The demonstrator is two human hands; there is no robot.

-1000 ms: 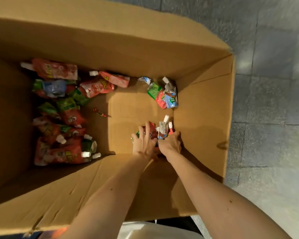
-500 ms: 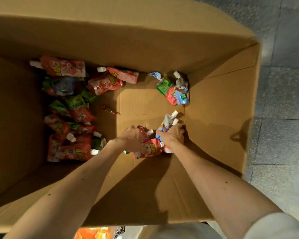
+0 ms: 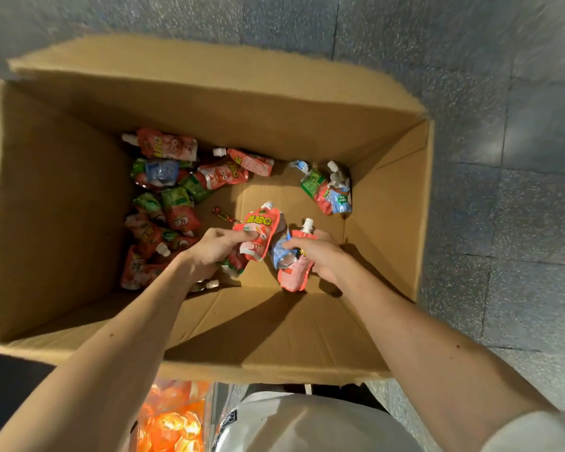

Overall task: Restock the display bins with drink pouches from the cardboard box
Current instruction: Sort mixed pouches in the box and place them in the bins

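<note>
**Full hands, slippery pouches: a drop is the likeliest slip**

The red pouch (image 3: pixel 258 233) sits in the left grip (image 3: pixel 216 246), pinched by its lower half between thumb and fingers, spout end tilted up and away. The right grip (image 3: pixel 320 256) is clenched around a pink pouch (image 3: pixel 294 272) with a white cap (image 3: pixel 308 223). A crumpled blue pouch (image 3: pixel 279 252) is wedged against it, and I cannot tell whether that one is truly held or only trapped. All three are inside the cardboard box (image 3: pixel 79 207), over the bare part of its bottom.

The blue pouch looks the weakest point. If the right fingers shift on the way out, it could slide free and fall back in. The red pouch, held at one end, may swing and clip the box wall as the arms rise. A second pouch (image 3: pixel 234 265) lies under the left grip and could be dragged along and dropped.

Many more pouches lie in a heap (image 3: pixel 163 216) on the left of the box, a few more in the far corner (image 3: pixel 331 190), and a small wrapped sweet (image 3: pixel 224 216) lies loose between them. The bins are out of view, so the carry means turning away from the box. A hurried turn risks scattering pouches on the stone floor (image 3: pixel 470 60).
</note>
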